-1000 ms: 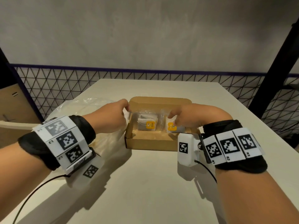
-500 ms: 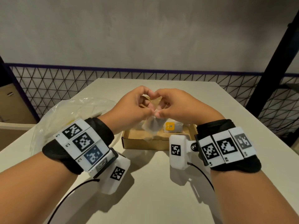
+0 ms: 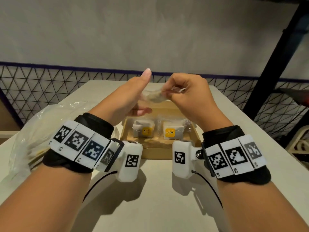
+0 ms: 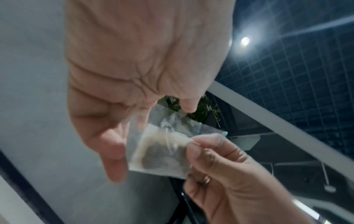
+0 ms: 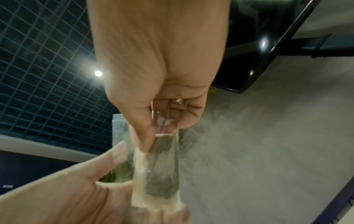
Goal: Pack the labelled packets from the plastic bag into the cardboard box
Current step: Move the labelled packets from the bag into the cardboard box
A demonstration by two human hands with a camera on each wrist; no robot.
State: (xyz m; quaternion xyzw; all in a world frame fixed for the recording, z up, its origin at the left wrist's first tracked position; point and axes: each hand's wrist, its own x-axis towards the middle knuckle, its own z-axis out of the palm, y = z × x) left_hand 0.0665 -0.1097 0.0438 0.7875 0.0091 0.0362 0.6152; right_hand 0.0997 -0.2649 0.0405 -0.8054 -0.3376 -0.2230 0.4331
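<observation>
Change: both hands have risen from just over the cardboard box to well above it, and the left thumb now sticks up instead of pinching.
Plastic bag [image 3: 41, 131]: lies crumpled on the tabletop [image 3: 158, 198] at the left, beside the left wrist.
Left hand [image 3: 127, 99]: raised above the box, thumb straight up, fingers [image 4: 113, 163] extended and relaxed behind the held packet; they lie against its left side without curling round it.
Held packet [image 3: 154, 97]: a clear sleeve with a tea bag inside, in the air between the two hands, above the far edge of the box; its label cannot be made out.
Right hand [image 3: 189, 96]: fingers [image 4: 208, 151] curled, thumb and forefinger pinching the right end of the held packet; a ring shows on one finger.
Cardboard box [image 3: 160, 151]: open on the tabletop, between and beyond the two wrists.
Packets in the box: two lie flat side by side, the left packet [image 3: 143, 130] and the right packet [image 3: 173, 131], each with a yellow label facing up.
</observation>
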